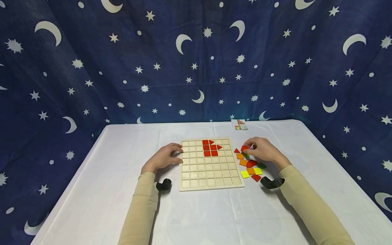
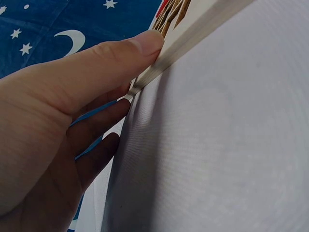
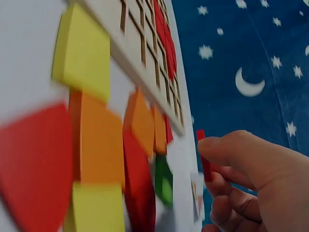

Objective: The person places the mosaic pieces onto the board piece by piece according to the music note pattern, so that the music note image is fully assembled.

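A wooden grid board [image 1: 196, 169] lies on the table, with several red squares [image 1: 206, 147] and two red triangles [image 1: 219, 147] in its upper cells. My left hand [image 1: 162, 157] rests at the board's left edge. Its thumb [image 2: 147, 43] touches the rim, and the other fingers are spread along the side. Right of the board, my right hand [image 1: 263, 149] pinches a red square tile [image 3: 204, 157] between thumb and fingers, above the loose pieces. A green piece [image 1: 246, 154] shows partly hidden under that hand.
Loose pieces lie right of the board: orange squares [image 1: 251, 171], yellow squares [image 1: 245, 174], red rounded pieces [image 1: 251, 164], a small red triangle [image 1: 237, 150] and a green one [image 1: 261, 165]. A printed pattern card [image 1: 239, 124] lies at the table's back edge, before a starry curtain [image 1: 171, 92].
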The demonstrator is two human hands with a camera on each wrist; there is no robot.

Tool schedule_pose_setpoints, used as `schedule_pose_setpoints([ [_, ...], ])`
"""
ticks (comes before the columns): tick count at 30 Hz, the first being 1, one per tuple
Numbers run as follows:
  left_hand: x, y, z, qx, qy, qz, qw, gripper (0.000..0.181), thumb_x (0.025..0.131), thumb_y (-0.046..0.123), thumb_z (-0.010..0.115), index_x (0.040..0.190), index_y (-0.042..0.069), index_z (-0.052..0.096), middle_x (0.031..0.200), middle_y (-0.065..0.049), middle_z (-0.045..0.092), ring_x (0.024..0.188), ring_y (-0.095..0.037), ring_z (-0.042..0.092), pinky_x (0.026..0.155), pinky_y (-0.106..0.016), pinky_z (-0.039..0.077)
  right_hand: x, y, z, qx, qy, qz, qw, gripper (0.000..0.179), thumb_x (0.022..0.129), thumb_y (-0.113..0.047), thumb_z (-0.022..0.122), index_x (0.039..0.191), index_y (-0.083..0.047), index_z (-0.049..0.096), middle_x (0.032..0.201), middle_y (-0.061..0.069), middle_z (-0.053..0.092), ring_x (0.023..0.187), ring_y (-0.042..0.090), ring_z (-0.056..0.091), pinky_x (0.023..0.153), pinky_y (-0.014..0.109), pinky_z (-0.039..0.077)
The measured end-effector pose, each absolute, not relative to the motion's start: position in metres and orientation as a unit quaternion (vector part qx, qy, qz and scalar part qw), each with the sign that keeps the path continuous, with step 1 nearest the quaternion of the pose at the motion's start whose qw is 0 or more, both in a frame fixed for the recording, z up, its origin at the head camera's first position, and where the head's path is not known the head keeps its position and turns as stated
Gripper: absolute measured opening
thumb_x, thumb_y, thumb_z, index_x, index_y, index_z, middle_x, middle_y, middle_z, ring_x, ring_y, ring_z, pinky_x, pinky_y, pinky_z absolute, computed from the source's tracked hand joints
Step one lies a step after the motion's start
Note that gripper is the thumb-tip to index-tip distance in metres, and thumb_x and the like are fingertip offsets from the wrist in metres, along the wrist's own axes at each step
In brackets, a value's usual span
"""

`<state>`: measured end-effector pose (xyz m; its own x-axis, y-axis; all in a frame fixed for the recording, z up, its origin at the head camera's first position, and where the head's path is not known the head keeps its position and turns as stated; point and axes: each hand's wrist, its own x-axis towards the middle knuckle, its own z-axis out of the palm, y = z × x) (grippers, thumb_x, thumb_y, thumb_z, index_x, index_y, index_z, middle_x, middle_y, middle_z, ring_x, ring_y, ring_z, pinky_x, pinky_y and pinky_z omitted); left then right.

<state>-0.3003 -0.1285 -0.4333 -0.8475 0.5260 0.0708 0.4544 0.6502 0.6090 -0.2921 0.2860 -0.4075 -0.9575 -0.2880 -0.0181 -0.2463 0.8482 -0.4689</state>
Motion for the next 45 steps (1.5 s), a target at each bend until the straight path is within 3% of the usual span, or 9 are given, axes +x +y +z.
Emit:
schedule_pose_setpoints([
  [5,-0.300,-0.128,-0.433,0.271,0.906,0.320,0.056,0.044,0.083,0.023,0.079,0.120,0.003,0.066,0.139,-0.013,0.053,0.134,-0.031,0.043,0.114,-0.043,0.033,-0.296,0.261,-0.405,-0.191,0.950,-0.241,0.056,0.030,0.088,-0.023,0.073,0.113,-0.007,0.070,0.099,0.003,0.065,0.081,0.019,0.053,0.067,0.028,0.050],
  [13,-0.301,-0.129,-0.435,0.275,0.906,0.319,0.055,0.044,0.083,0.023,0.079,0.119,0.003,0.066,0.138,-0.013,0.053,0.134,-0.031,0.044,0.114,-0.044,0.033,-0.306,0.227,-0.405,-0.262,0.940,-0.204,0.073,0.028,0.089,-0.023,0.074,0.113,-0.009,0.072,0.102,0.001,0.065,0.087,0.017,0.054,0.083,0.034,0.052],
  [17,-0.301,-0.128,-0.435,0.275,0.905,0.319,0.057,0.044,0.083,0.024,0.080,0.119,0.003,0.066,0.138,-0.013,0.054,0.133,-0.031,0.044,0.114,-0.043,0.033,-0.308,0.220,-0.407,-0.279,0.936,-0.198,0.075,0.027,0.088,-0.021,0.074,0.112,-0.008,0.072,0.101,0.001,0.066,0.087,0.017,0.055,0.084,0.035,0.051],
  [25,-0.302,-0.127,-0.435,0.272,0.908,0.314,0.057,0.044,0.083,0.024,0.079,0.120,0.004,0.066,0.138,-0.012,0.054,0.133,-0.031,0.044,0.114,-0.043,0.033,-0.310,0.217,-0.408,-0.285,0.936,-0.198,0.066,0.026,0.089,-0.018,0.073,0.112,-0.006,0.071,0.100,0.003,0.065,0.084,0.017,0.054,0.079,0.033,0.051],
  [45,-0.301,-0.129,-0.432,0.276,0.907,0.313,0.056,0.044,0.084,0.024,0.079,0.120,0.003,0.066,0.138,-0.013,0.053,0.134,-0.032,0.043,0.115,-0.044,0.032,-0.308,0.215,-0.410,-0.282,0.936,-0.202,0.066,0.024,0.090,-0.015,0.071,0.111,-0.005,0.071,0.108,0.006,0.067,0.097,0.021,0.059,0.093,0.042,0.052],
])
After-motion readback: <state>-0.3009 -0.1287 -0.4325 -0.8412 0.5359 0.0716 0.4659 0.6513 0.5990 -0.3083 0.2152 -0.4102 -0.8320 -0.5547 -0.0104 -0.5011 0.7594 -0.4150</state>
